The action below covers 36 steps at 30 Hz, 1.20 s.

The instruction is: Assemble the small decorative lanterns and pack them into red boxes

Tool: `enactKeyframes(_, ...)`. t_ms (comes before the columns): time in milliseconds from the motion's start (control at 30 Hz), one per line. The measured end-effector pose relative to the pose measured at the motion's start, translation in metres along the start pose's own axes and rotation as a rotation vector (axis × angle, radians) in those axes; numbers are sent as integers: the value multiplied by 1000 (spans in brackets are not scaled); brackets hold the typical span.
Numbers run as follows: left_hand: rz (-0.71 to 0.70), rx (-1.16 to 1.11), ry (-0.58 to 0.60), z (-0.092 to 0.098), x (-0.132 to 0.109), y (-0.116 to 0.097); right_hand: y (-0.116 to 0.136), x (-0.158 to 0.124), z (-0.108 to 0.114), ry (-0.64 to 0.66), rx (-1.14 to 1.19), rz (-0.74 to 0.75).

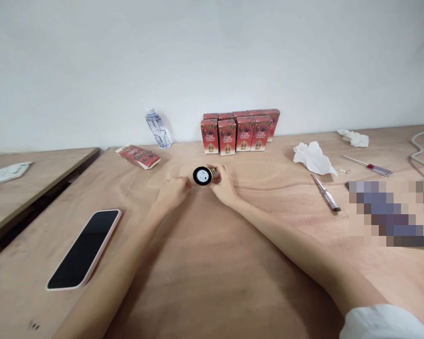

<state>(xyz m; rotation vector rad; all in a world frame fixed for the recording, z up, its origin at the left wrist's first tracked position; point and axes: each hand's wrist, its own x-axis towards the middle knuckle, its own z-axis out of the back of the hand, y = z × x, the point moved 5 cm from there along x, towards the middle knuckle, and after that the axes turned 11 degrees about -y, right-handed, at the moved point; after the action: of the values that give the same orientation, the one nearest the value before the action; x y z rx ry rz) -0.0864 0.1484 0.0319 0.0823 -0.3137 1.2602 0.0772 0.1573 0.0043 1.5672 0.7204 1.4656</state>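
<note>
My right hand (224,184) is wrapped round a small cylindrical object (202,176). Its round end faces me, with a black rim, a white disc in the middle and a thin gold edge; the rest is mostly hidden behind my fingers. Just left of it, apart from the rim, my left hand (175,192) is closed with curled fingers. Whether anything tiny sits between those fingertips I cannot make out. Both hands are over the wooden table (212,273). Beyond them stand several red Christmas boxes (227,137) in rows.
A red box (139,156) lies flat near a water bottle (158,128). A phone (85,249) is at left. On the right are crumpled tissues (313,157), two screwdrivers (325,193), a small metal piece (344,171), a white cable (419,153) and a blurred-out item (392,214).
</note>
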Motion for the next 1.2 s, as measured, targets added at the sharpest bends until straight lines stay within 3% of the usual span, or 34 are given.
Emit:
enactKeyframes(433,45,73,106,-5,-1,1,3,-1,1,-13,-18,23)
enactKeyframes(600,45,69,67,-4,-4,-2,1,0,1,-16,-21,27)
enactKeyframes(800,59,3,-88,14,2,-6,0,0,0,-22,-28,32)
enactKeyframes(933,55,-271,-377,35,4,-5,-1,0,0,-26,-31,26)
enactKeyframes(1067,-71,-439,-657,55,-5,-8,-1,0,0,-24,-42,32)
enactKeyframes(1200,-233,-438,-690,65,-12,-21,0,0,1,-29,-63,36)
